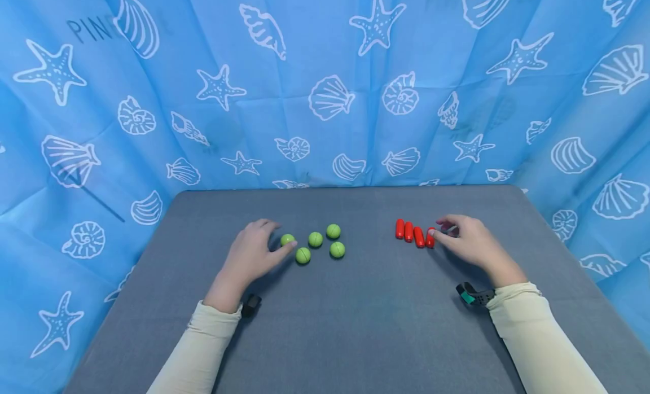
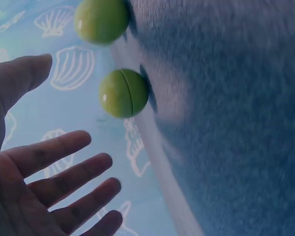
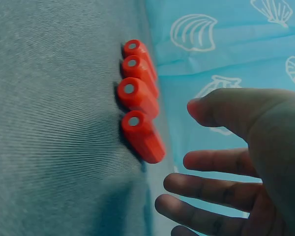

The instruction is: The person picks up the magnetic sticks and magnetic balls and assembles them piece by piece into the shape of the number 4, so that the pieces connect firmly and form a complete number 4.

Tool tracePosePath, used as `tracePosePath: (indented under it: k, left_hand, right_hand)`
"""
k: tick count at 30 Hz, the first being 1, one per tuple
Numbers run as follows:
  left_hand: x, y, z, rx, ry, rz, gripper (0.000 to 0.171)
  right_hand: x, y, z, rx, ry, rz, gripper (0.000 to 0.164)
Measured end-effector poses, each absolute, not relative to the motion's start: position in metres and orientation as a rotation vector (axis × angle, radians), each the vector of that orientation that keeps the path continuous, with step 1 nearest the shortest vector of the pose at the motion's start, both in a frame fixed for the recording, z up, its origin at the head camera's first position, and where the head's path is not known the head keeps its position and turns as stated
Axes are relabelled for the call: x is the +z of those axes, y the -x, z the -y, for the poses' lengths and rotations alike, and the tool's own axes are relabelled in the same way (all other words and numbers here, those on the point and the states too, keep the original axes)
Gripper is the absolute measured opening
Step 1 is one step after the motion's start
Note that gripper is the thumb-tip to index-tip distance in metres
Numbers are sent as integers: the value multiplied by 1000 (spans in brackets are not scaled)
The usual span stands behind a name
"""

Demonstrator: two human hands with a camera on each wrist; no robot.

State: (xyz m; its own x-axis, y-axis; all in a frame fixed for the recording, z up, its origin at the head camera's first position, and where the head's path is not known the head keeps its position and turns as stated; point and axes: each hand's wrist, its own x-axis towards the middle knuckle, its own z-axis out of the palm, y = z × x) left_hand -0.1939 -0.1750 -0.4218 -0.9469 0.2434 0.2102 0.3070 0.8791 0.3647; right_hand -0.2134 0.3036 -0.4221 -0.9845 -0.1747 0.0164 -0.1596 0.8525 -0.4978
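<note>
Several green balls, each with a thin seam line, lie in a loose cluster left of the table's middle. My left hand hovers at their left side, fingers spread and nothing held; its thumb overlaps the nearest balls in the head view. Two balls show in the left wrist view, one ball beyond the fingertips. To the right, several red cylinders with pale dots on their ends lie side by side in a row. Beside the rightmost cylinder, my right hand holds its thumb and fingers apart, with nothing between them.
A grey cloth covers the table. Behind it and along both sides hangs a blue curtain printed with white shells and starfish. Dark bands, including the right wristband, sit at both wrists by the cream sleeves.
</note>
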Motion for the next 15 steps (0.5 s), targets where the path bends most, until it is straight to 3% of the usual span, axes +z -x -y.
tracePosePath:
  k: [15]
  left_hand:
    - [-421, 186, 150, -769, 570, 2792, 52]
  right_hand:
    - [-437, 217, -300, -838, 236, -3035, 40]
